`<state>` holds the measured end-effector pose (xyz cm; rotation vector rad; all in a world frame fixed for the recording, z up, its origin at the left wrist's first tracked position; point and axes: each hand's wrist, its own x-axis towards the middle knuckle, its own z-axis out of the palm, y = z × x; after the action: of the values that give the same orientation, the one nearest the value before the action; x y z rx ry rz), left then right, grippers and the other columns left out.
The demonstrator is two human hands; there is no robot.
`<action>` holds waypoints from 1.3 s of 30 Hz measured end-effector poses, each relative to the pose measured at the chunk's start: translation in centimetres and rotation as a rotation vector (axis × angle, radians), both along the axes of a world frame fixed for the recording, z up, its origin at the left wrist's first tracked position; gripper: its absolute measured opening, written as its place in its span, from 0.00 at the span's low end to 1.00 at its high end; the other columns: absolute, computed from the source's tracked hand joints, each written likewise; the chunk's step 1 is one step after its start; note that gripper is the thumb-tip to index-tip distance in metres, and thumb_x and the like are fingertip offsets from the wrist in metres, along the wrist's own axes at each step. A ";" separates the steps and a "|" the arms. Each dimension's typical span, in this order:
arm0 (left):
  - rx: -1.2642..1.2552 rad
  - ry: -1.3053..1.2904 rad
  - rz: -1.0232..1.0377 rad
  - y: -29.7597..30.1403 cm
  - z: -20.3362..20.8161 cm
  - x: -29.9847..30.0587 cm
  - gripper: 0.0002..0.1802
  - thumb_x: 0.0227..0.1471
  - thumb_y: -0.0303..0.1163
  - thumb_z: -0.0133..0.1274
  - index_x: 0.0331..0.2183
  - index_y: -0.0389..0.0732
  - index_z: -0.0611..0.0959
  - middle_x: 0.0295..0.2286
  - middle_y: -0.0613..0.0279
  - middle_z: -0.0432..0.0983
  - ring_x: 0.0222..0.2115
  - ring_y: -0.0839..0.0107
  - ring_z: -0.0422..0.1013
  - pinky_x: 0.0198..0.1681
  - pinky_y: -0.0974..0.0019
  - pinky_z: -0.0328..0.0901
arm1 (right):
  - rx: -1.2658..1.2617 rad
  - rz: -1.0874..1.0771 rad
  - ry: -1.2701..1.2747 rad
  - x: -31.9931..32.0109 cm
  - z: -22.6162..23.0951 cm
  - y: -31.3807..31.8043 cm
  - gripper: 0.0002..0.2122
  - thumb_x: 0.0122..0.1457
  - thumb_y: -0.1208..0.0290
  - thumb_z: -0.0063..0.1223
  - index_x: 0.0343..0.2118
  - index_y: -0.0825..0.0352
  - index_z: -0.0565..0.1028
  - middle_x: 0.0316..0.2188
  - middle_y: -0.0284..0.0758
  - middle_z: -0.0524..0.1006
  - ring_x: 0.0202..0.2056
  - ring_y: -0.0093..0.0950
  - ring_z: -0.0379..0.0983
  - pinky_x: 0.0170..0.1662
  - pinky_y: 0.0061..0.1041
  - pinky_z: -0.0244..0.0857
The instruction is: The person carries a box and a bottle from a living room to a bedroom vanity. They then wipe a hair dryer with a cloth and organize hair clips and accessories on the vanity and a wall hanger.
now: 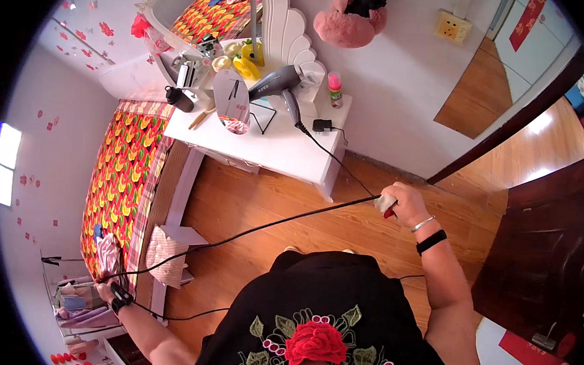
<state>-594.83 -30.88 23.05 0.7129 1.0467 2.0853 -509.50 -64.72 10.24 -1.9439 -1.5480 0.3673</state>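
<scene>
A long black cord [256, 232] is stretched between my two hands, slanting across my front. My left hand [106, 292], out at the lower left near the bed, is closed round one end of this stretch. My right hand [406, 203] is closed at the other end, with a small whitish cloth [384, 203] bunched in its fingers around the cord; a bit of red shows below it. On the white dressing table [294, 149], a grey hair dryer [278, 84] rests with its cord running down toward my right hand. Past my left hand, the cord hangs in a loop toward the floor.
The dressing table also bears an oval mirror [231, 103], a black bottle [179, 99], a spray can [335, 89] and a black adapter [322, 125]. A bed with a fruit-patterned cover [124, 167] stands left, a pillow [165, 255] beside it. At right is a dark door [540, 228].
</scene>
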 end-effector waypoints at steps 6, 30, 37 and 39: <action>-0.076 -0.120 -0.715 -6.1 -2.7 20.2 0.12 0.57 0.38 0.51 0.26 0.43 0.71 0.21 0.72 0.64 0.17 0.83 0.52 0.19 0.77 0.49 | 0.150 0.047 -0.041 -0.7 5.1 2.2 0.10 0.40 0.75 0.60 0.29 0.61 0.76 0.25 0.33 0.73 0.29 0.36 0.72 0.31 0.31 0.66; -0.342 0.374 -1.181 -4.5 -5.1 51.0 0.11 0.53 0.28 0.51 0.21 0.35 0.78 0.17 0.69 0.68 0.19 0.82 0.61 0.23 0.74 0.56 | 0.097 0.132 -0.103 -8.1 9.7 12.1 0.14 0.41 0.77 0.60 0.35 0.64 0.75 0.27 0.36 0.75 0.30 0.38 0.73 0.32 0.30 0.66; -0.265 -0.053 -0.693 2.7 -2.4 40.1 0.17 0.61 0.37 0.45 0.21 0.42 0.68 0.16 0.72 0.55 0.17 0.78 0.53 0.23 0.71 0.53 | -0.012 0.001 -0.044 -5.6 7.5 12.8 0.15 0.42 0.82 0.57 0.36 0.63 0.74 0.29 0.37 0.74 0.32 0.39 0.73 0.35 0.30 0.67; -0.183 -0.075 -0.699 4.3 -2.3 36.0 0.15 0.61 0.41 0.46 0.25 0.43 0.69 0.16 0.74 0.52 0.18 0.78 0.50 0.26 0.71 0.53 | 0.030 0.002 -0.053 -5.3 7.0 14.0 0.14 0.41 0.81 0.57 0.34 0.62 0.74 0.28 0.37 0.74 0.31 0.39 0.72 0.34 0.32 0.66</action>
<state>-558.87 -26.58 20.77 0.7630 0.7812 1.3863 -514.84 -50.77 17.25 -1.9435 -1.5806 0.2944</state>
